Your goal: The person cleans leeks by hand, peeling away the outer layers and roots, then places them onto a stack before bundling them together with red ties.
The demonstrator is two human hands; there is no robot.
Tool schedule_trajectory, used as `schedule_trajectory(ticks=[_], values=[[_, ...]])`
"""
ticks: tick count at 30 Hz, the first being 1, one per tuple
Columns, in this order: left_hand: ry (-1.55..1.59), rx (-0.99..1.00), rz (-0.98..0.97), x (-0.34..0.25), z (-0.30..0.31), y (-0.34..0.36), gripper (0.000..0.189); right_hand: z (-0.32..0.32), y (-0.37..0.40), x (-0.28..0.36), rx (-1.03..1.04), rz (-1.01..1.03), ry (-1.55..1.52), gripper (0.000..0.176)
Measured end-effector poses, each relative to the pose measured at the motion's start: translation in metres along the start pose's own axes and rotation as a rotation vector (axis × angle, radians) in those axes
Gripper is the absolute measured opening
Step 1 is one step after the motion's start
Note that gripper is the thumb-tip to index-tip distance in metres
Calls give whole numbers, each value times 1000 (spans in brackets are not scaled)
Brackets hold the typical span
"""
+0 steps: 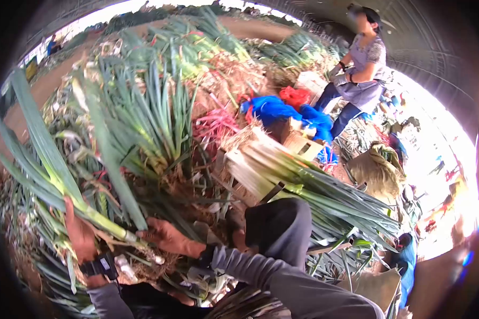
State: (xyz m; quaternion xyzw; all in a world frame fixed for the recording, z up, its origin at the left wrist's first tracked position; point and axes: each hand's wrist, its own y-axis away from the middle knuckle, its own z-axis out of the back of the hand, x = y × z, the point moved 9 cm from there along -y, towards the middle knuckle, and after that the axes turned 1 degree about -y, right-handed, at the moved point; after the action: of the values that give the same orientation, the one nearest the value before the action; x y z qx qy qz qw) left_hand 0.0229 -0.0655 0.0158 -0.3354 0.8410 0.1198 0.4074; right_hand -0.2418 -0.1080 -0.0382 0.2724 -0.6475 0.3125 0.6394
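Observation:
At the lower left, my left hand (80, 231) is wrapped against the stalk of a leek (98, 217), whose long green leaves reach up to the left edge. The leek's root end points right, toward my right hand (166, 236). Closed fingers of my right hand grip a long green leaf (117, 175) that rises up and to the left. Beyond my hands stands an upright bunch of leeks (157, 125). Stripped leeks with white stalks (261, 159) lie in a stack to the right of my knee's far side.
A person (364, 69) in an apron and gloves stands at the upper right. Red strings (216, 125) and blue netting (274, 108) lie mid-scene. Leek piles (213, 48) extend behind, and a brown sack (377, 173) sits at the right.

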Motion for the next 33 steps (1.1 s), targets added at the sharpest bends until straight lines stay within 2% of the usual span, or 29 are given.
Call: schedule_trajectory(ticks=[1,2,4,5,6,8,10,12,13,14,16,17,18,20,21,22,23,24,26,28,30,32,33], values=[[31,31,41,9,-8,5,49,0,-1,5,-29,88,-74,27],[-14,-40,20,12,-4,-1,49,-1,2,1,9,82,84,30],[-34,-13,42,19,-5,-7,48,-13,10,-4,81,237,80,36],[-39,-19,86,26,-3,-8,47,-19,15,-16,86,321,355,38],[-34,-24,121,32,-5,-8,47,-21,26,-26,76,359,392,38],[-108,-18,100,32,-21,5,46,-18,31,-68,55,258,438,40],[-143,-17,82,58,7,-12,44,-11,40,-65,188,-101,639,45],[-128,-38,91,69,8,-18,47,-16,39,-46,-96,381,317,45],[-187,-157,99,75,26,-25,49,-16,36,-59,-89,422,253,45],[-199,-140,75,76,23,-30,49,-15,34,-56,-80,464,190,45],[-244,-140,43,71,21,-30,50,-19,26,-47,220,147,278,44],[-273,-151,31,66,19,-28,50,-21,20,-55,236,117,289,41],[-248,-122,75,68,24,-33,48,-26,12,-78,329,-37,268,42],[-175,-83,133,71,34,-42,45,-31,12,-59,271,250,-255,48],[-210,-193,92,57,39,-39,43,-17,38,-21,496,-172,287,46],[-300,-29,71,50,70,-56,44,-5,59,-20,428,-184,243,46],[-221,-84,92,44,115,-80,45,4,74,-24,359,-194,210,46],[-136,-148,118,44,148,-95,46,6,88,-36,294,-213,180,46],[-222,-160,204,33,167,-87,50,-17,89,-189,369,-128,-420,50],[-282,-295,4,17,171,-84,50,0,99,-183,536,-52,565,49],[-298,-405,-180,-2,157,-73,51,-8,130,-222,261,278,328,48],[-345,-422,-213,-23,127,-57,50,-14,160,-248,316,239,512,49],[-324,-449,-170,-19,156,-74,50,-16,167,-267,514,43,804,54]])
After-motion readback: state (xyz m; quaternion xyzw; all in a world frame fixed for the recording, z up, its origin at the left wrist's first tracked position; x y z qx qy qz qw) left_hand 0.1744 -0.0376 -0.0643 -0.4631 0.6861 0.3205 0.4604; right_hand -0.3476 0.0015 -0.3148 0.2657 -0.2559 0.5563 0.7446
